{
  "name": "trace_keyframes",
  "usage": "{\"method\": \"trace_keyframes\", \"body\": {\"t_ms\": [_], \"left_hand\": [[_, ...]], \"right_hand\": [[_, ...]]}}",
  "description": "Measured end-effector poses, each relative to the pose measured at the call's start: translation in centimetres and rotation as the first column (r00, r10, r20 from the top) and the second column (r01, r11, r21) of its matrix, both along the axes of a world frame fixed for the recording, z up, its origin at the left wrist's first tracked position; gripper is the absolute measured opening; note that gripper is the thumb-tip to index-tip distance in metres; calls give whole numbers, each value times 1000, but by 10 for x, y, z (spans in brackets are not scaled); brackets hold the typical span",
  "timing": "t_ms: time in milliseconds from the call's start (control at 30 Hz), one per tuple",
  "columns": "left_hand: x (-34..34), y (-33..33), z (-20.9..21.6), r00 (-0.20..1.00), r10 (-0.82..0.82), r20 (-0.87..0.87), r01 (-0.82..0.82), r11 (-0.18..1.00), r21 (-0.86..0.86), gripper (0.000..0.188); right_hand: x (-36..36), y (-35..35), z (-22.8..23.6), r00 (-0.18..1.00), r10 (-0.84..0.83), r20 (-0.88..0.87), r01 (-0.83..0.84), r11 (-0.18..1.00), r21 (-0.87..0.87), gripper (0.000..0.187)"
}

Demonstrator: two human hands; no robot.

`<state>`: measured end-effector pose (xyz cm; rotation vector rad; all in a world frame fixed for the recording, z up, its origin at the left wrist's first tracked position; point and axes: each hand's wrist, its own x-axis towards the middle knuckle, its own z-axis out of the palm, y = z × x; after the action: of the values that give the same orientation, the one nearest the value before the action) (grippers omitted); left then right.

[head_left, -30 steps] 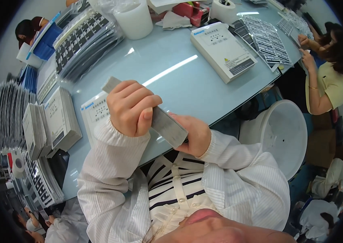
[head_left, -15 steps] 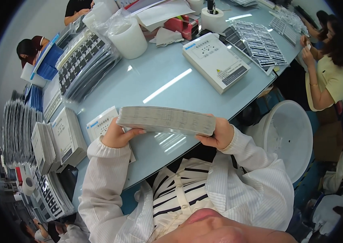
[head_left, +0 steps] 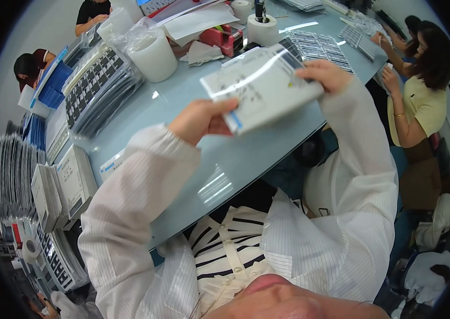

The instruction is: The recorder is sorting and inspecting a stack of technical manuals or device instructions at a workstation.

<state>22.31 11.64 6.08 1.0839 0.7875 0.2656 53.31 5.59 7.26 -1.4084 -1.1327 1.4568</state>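
Both my hands hold a thick stack of light grey printed sheets tilted above the far right part of the glass-topped table. My left hand grips its near left corner, thumb on the printed face and fingers underneath. At the far right end, my right hand clasps the other corner, beside a dark printed block and a small yellow mark. The stack is slightly blurred. It hides most of what lies beneath it; only a pale edge shows behind.
Similar stacks stand at the left, with a printed sheet beside them. Farther back are a plastic-wrapped pile, a white roll and a red tape dispenser. Label sheets lie at the far right, near a seated co-worker.
The stack has moved up, away from my body and to the right. Held edge-on before, it now shows its printed face. Both arms reach farther out.
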Motion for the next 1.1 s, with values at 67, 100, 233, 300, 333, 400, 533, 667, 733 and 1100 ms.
{"method": "trace_keyframes", "body": {"t_ms": [67,100,233,300,333,400,533,667,733,1100], "left_hand": [[26,19,-5,1000,-1,7,1,994,107,45],[34,22,-7,1000,-2,12,1,994,107,45],[47,29,-8,998,31,-58,-23,990,140,49],[50,31,-9,997,4,-77,6,993,120,51],[50,31,-10,994,2,-105,14,989,147,51],[51,31,-12,991,3,-137,21,985,173,52],[53,30,-19,978,4,-211,44,974,222,55],[53,24,-21,958,-5,-288,87,958,274,61],[52,20,-22,948,-6,-318,107,947,302,62],[43,28,-28,955,132,-267,-32,937,348,55]], "right_hand": [[21,27,0,992,9,126,-8,1000,-4,36],[27,37,-1,964,-65,258,72,997,-16,36],[29,52,-4,890,-170,424,204,978,-37,39],[35,55,-12,851,-207,483,256,966,-38,39],[36,56,-15,882,-187,432,230,972,-50,40],[40,58,-19,912,-164,376,201,978,-61,40],[33,60,-19,899,-171,403,217,974,-70,42],[22,53,-16,887,-235,396,280,958,-57,45],[22,54,-17,854,-210,476,270,961,-61,46],[2,39,-14,715,-197,670,248,968,19,56]]}}
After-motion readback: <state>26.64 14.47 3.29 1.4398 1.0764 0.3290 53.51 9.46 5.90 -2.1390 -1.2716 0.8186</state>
